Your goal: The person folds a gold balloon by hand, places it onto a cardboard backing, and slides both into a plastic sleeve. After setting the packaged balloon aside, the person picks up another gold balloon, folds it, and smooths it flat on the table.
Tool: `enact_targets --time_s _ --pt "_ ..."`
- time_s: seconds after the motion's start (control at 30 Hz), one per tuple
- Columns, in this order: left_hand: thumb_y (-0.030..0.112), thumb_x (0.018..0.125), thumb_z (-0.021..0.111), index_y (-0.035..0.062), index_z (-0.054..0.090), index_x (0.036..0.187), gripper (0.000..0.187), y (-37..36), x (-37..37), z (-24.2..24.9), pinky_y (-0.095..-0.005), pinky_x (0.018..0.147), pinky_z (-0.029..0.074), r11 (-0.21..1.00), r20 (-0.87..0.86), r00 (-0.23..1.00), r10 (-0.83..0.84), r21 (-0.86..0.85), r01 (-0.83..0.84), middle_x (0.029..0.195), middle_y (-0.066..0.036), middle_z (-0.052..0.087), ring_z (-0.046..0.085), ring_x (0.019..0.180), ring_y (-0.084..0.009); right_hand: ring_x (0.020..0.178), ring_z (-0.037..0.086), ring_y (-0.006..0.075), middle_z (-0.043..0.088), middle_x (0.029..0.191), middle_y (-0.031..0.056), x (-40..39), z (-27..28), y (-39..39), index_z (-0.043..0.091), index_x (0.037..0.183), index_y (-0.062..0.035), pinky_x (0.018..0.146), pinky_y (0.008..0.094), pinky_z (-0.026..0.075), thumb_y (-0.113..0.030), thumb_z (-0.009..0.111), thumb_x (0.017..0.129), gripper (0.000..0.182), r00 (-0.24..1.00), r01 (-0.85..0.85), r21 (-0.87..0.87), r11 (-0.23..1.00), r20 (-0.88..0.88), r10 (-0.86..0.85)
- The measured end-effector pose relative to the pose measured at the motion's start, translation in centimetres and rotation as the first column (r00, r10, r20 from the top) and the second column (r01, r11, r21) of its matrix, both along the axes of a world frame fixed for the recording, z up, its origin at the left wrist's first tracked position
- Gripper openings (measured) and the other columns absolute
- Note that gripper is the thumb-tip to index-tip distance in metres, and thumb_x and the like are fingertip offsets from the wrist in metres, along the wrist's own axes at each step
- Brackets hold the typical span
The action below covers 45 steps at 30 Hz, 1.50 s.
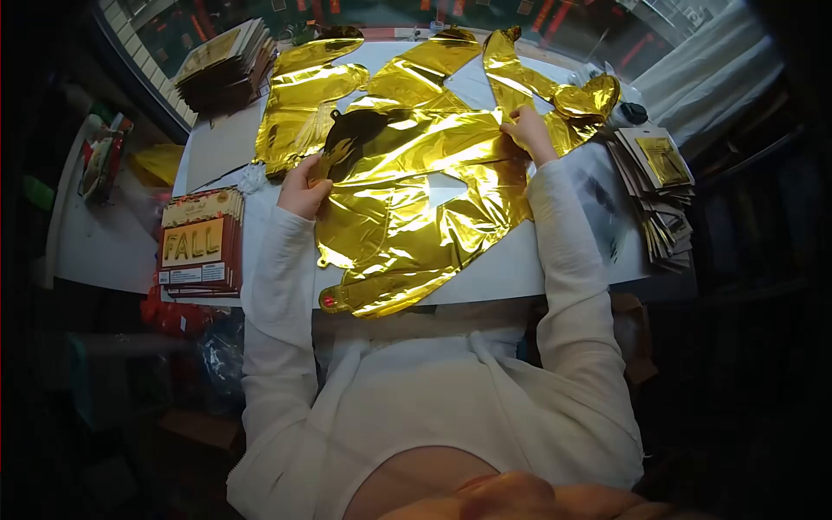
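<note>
A flat, uninflated gold foil balloon [407,208] shaped like a letter A lies across the front of the white table, its lower end near the table's edge. My left hand [303,188] pinches its left side, thumb and fingers closed on the foil. At its upper right corner, my right hand [528,136] grips the foil between thumb and fingers. Behind it lie more flat gold foil balloons: one at the back left [295,104], one in the middle [420,69] and one at the right [581,104]. Some of them are partly covered by the front balloon.
A stack of packages printed FALL [192,243] sits at the left edge. Another stack of cards [224,65] stands at the back left. Packages with gold pictures [663,160] are piled on the right, near a dark bottle cap [633,113]. A white curtain [711,87] hangs beyond.
</note>
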State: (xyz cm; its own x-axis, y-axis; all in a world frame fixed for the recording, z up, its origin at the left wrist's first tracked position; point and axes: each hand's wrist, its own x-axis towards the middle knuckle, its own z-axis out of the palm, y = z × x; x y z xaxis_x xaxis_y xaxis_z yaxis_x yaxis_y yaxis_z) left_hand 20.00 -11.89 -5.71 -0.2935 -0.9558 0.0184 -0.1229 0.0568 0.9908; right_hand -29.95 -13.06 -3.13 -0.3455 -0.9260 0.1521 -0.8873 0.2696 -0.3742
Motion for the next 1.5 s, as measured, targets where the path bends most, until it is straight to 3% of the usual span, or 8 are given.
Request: enact_targets --time_s 0.43,0.53,0.63,0.8,1.1,1.3,1.4,1.5 --pt "0.002 0.094 0.068 0.0057 0.053 0.143 0.051 2.0 3.8 4.8 -0.0247 0.058 0.047 0.983 -0.031 0.997 -0.065 0.17 0.07 0.089 -0.006 0.069 0.063 0.069 -0.0116 0.064 0.059 0.0103 0.066 0.074 0.0017 1.1 5.1 10.2 0.067 0.108 -0.0004 0.059 0.0285 0.047 -0.016 0.081 0.089 0.028 0.893 -0.121 -0.01 0.993 0.436 0.113" --pt "0.002 0.095 0.07 0.0063 0.05 0.146 0.055 1.6 4.8 3.7 -0.0239 0.063 0.049 0.931 -0.041 0.972 -0.23 0.28 0.232 0.093 -0.005 0.069 0.065 0.073 -0.0113 0.06 0.063 0.0238 0.063 0.067 0.0089 2.5 3.3 13.0 0.065 0.105 -0.0033 0.059 0.0369 0.049 -0.016 0.084 0.083 0.032 0.972 -0.085 -0.086 0.993 0.21 0.101" --pt "0.002 0.094 0.073 0.0077 0.05 0.144 0.056 2.1 4.5 3.7 -0.0244 0.068 0.05 0.91 -0.006 0.958 -0.288 0.31 0.276 0.104 -0.002 0.069 0.065 0.082 -0.0107 0.059 0.057 0.0172 0.059 0.067 0.0042 4.2 2.3 14.6 0.065 0.105 -0.0038 0.057 0.0328 0.047 -0.015 0.085 0.084 0.031 0.991 -0.053 -0.223 0.973 0.104 0.078" --pt "0.004 0.095 0.071 0.0078 0.054 0.136 0.045 2.7 6.1 4.1 -0.0253 0.068 0.053 0.912 -0.011 0.971 -0.24 0.339 0.23 0.102 -0.001 0.067 0.065 0.083 -0.01 0.092 0.064 0.025 0.066 0.111 0.0099 4.4 1.8 15.5 0.072 0.115 -0.0072 0.076 0.0353 0.053 -0.016 0.084 0.083 0.035 0.989 -0.144 -0.331 0.933 -0.034 0.141" --pt "0.012 0.099 0.064 0.0135 0.033 0.159 0.067 2.0 7.4 5.0 -0.0232 0.057 0.052 0.881 -0.225 0.931 -0.288 0.317 0.35 0.093 -0.004 0.064 0.063 0.063 -0.0098 0.11 0.061 0.0285 0.07 0.114 0.0079 3.6 1.4 16.0 0.079 0.107 -0.0069 0.096 0.0381 0.049 -0.015 0.081 0.085 0.024 0.966 -0.252 -0.313 0.916 -0.031 0.255" --pt "0.02 0.107 0.053 0.0166 0.015 0.166 0.071 4.3 4.8 5.0 -0.0333 0.08 0.061 0.759 -0.647 0.689 -0.327 0.254 0.599 0.14 -0.017 0.058 0.073 0.102 -0.0251 0.106 0.065 0.0272 0.074 0.113 0.0076 3.7 1.7 16.1 0.08 0.103 -0.0045 0.095 0.0371 0.052 -0.013 0.08 0.085 0.02 0.957 -0.286 -0.335 0.898 -0.045 0.288" --pt "0.051 0.11 0.042 0.0105 0.012 0.167 0.076 6.5 4.0 4.2 -0.0454 0.125 0.026 0.823 -0.686 0.689 -0.235 0.237 0.516 0.168 -0.012 0.027 0.027 0.155 -0.0301 0.105 0.067 0.0269 0.075 0.113 0.0078 3.7 1.7 16.1 0.08 0.104 -0.0041 0.094 0.0366 0.053 -0.011 0.08 0.086 0.02 0.956 -0.285 -0.338 0.897 -0.027 0.294" --pt "0.02 0.102 0.065 0.0183 -0.004 0.168 0.095 8.6 5.0 5.1 -0.0406 0.111 0.044 0.895 -0.307 0.87 -0.386 0.103 0.434 0.16 -0.02 0.041 0.053 0.137 -0.0264 0.106 0.067 0.0265 0.075 0.114 0.008 3.7 1.9 16.2 0.08 0.105 -0.0039 0.094 0.0359 0.053 -0.01 0.08 0.086 0.02 0.956 -0.272 -0.334 0.903 0.013 0.293"
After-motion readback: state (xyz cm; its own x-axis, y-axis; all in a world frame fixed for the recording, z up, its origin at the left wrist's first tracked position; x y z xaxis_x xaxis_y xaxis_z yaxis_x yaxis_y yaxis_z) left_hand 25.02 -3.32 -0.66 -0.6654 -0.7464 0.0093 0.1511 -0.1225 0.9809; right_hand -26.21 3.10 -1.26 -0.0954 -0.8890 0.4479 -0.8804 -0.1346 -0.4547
